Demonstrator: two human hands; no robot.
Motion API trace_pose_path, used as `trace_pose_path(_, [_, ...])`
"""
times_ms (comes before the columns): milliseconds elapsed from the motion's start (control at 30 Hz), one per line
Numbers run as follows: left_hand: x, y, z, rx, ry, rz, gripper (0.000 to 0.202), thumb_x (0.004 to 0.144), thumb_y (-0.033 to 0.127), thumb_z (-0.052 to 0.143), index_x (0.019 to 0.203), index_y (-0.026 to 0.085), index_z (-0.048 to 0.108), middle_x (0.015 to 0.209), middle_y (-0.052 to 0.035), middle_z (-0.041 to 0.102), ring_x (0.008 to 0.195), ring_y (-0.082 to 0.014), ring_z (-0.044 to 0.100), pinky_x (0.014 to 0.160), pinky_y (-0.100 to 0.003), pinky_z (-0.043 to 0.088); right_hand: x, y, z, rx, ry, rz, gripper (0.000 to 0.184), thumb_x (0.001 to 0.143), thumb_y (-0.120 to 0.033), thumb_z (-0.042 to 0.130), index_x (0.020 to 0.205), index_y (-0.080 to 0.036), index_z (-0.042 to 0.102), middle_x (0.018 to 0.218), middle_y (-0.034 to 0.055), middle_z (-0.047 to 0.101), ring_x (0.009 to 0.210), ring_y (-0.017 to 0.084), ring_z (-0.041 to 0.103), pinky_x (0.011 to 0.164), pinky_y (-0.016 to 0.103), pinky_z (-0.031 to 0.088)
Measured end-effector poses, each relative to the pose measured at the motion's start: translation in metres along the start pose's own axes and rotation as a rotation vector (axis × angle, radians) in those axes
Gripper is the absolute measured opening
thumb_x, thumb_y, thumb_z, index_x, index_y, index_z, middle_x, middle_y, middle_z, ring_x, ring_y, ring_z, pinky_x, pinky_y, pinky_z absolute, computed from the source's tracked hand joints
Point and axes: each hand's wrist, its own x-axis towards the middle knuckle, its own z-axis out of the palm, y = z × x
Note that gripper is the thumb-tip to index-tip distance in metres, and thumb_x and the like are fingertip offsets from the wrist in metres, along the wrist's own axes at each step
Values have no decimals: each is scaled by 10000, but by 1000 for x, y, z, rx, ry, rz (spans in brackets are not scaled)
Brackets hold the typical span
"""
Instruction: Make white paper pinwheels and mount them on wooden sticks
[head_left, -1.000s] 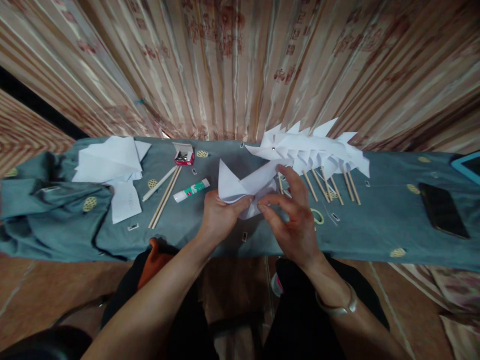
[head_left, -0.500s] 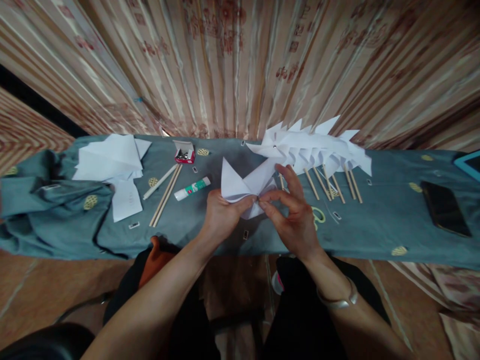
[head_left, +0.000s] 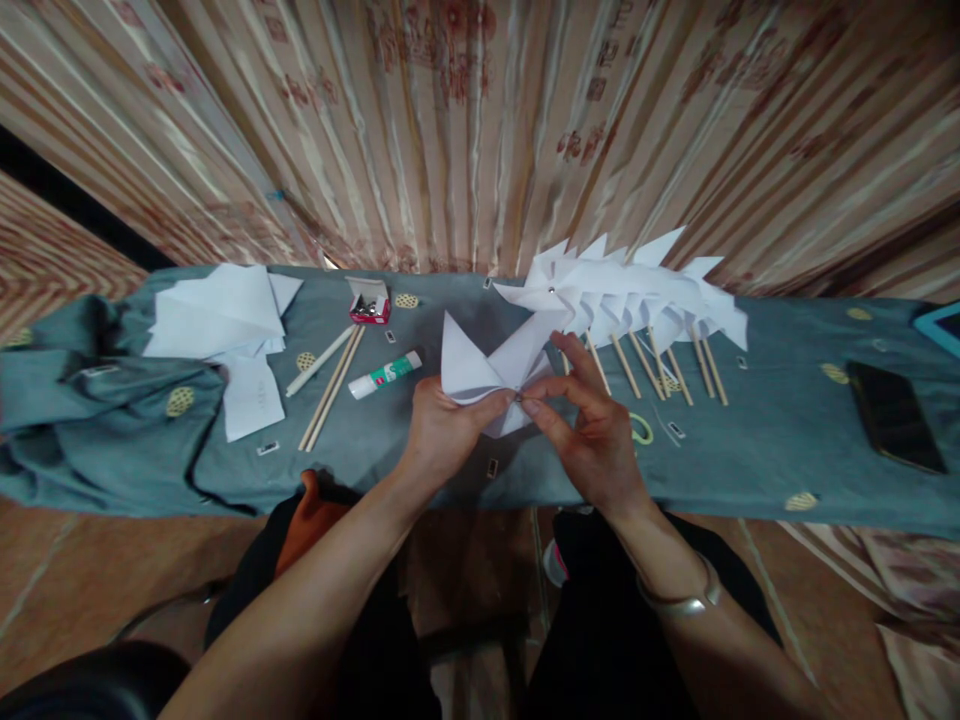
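Observation:
My left hand (head_left: 450,430) grips a white paper pinwheel (head_left: 469,365) from its left side, the thumb pressed near the centre. Folded blades stand up from the paper. My right hand (head_left: 596,440) is closed at the same centre, thumb and index finger pinched together beside a small shiny pin head (head_left: 517,397). Its other fingers are bent over the right blades and partly hide them. Behind, to the right, several pinwheels (head_left: 637,285) on wooden sticks lie overlapped in a row. A small red box (head_left: 370,305) with its lid up holds silvery pins.
White paper sheets (head_left: 217,315) are stacked at the left on the grey-green cloth (head_left: 420,470). Nearby lie wooden sticks (head_left: 330,390) and a glue stick (head_left: 385,374). Light-green scissor handles (head_left: 642,429) show beside my right hand. A black phone (head_left: 896,415) lies far right. A curtain (head_left: 480,140) hangs behind.
My right fingertips have shifted very slightly to the right at the pinwheel's centre, and the pin head shows more clearly. My left hand keeps its grip.

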Motion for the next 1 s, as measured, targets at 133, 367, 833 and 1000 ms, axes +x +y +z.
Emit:
trace_pose_path(133, [-1, -1, -1, -37, -24, -3, 208, 551, 198, 800, 739, 128, 745, 766, -62, 761, 676, -186, 675, 645, -290, 543, 0, 1, 0, 48, -2, 36, 41, 805, -260, 659, 772, -247, 678, 1401, 8, 509, 1385, 237, 353, 1158, 480, 236])
trace_pose_path(367, [-2, 2, -1, -25, 0, -15, 178, 553, 178, 796, 716, 131, 741, 731, -51, 757, 644, -171, 660, 616, -274, 535, 0, 3, 0, 89, -15, 33, 42, 804, -274, 660, 782, -243, 680, 1397, 18, 513, 1376, 233, 368, 1158, 468, 235])
trace_pose_path(833, [-1, -2, -4, 26, -33, 39, 129, 573, 164, 763, 693, 124, 740, 701, -49, 746, 624, -164, 650, 584, -254, 520, -1, 1, 2, 54, -37, 69, 86, 813, -318, 638, 780, -241, 662, 1423, 28, 487, 1393, 245, 337, 1158, 486, 218])
trace_pose_path(1000, [1, -6, -7, 44, -70, -7, 172, 591, 199, 762, 756, 150, 754, 769, -52, 761, 663, -178, 676, 622, -267, 541, 0, 2, 4, 45, -54, 53, 87, 819, -299, 624, 773, -231, 653, 1448, 42, 459, 1395, 248, 333, 1156, 491, 208])
